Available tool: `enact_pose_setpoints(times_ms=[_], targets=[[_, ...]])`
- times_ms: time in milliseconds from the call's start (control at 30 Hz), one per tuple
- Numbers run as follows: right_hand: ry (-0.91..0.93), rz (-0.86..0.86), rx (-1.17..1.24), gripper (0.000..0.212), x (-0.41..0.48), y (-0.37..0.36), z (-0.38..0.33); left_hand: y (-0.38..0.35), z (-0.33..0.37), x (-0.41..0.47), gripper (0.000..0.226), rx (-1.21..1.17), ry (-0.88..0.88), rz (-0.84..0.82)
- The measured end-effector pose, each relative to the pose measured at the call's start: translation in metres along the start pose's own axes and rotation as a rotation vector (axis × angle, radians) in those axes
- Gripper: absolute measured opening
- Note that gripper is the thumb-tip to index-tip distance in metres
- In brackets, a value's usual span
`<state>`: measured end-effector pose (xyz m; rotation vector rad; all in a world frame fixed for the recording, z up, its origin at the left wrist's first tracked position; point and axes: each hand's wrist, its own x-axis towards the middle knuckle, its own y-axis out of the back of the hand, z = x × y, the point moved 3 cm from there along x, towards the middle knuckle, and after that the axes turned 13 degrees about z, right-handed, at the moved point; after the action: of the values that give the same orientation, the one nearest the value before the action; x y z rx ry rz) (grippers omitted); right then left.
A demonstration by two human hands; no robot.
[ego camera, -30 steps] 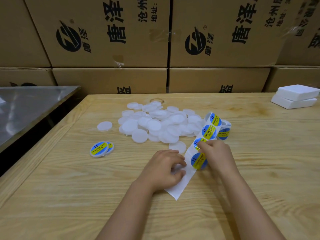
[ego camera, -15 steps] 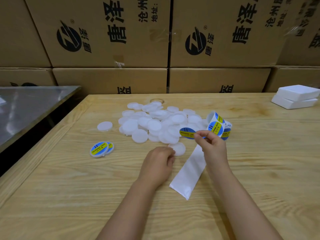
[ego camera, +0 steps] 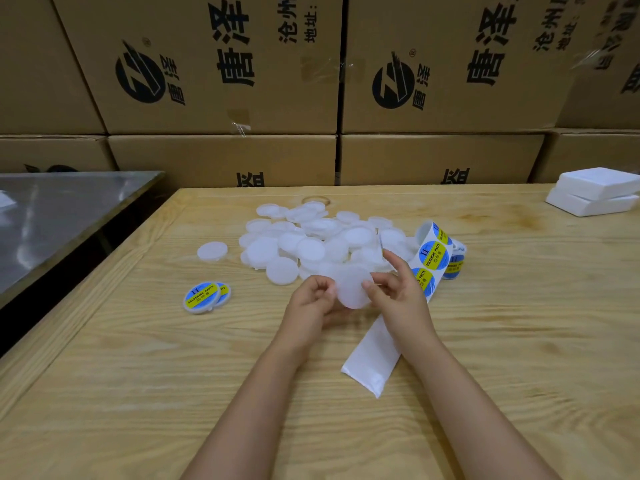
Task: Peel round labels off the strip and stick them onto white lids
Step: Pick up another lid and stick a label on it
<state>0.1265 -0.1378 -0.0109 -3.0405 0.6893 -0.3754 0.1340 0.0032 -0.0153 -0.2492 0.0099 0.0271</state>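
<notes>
White lid [ego camera: 351, 289] is pinched by its edges between left hand [ego camera: 311, 306] and right hand [ego camera: 394, 296], no label visible on it: judged mid-sticking; next, centre label, press flat.

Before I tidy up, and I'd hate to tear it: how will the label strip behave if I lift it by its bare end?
Probably floppy: the label strip curls loosely and its bare end lies limp on the table. Likely very light, being thin paper. Pulling might drag or unwind the roll, which rests loose.

Warehouse/packing rm: stacked printed cartons [ego camera: 214, 64] behind wooden worktable [ego camera: 138, 375].
</notes>
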Motion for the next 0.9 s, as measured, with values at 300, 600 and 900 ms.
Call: enact_pose_setpoints(times_ms=[300, 600, 900], targets=[[-0.002, -0.053, 0.047, 0.056, -0.0005, -0.0072, 0.0000, 0.0044, 0.0006, 0.0027, 0.023, -0.053, 0.114, -0.083], [-0.020, -0.025, 0.078, 0.054, -0.0005, -0.0067, -0.0041, 0.0072, -0.0004, 0.0052, 0.020, -0.125, 0.142, -0.109], [-0.122, -0.041, 0.095, 0.057, -0.0026, -0.0081, -0.0021, 0.0087, -0.0007, 0.0077, 0.024, -0.138, 0.148, -0.009]])
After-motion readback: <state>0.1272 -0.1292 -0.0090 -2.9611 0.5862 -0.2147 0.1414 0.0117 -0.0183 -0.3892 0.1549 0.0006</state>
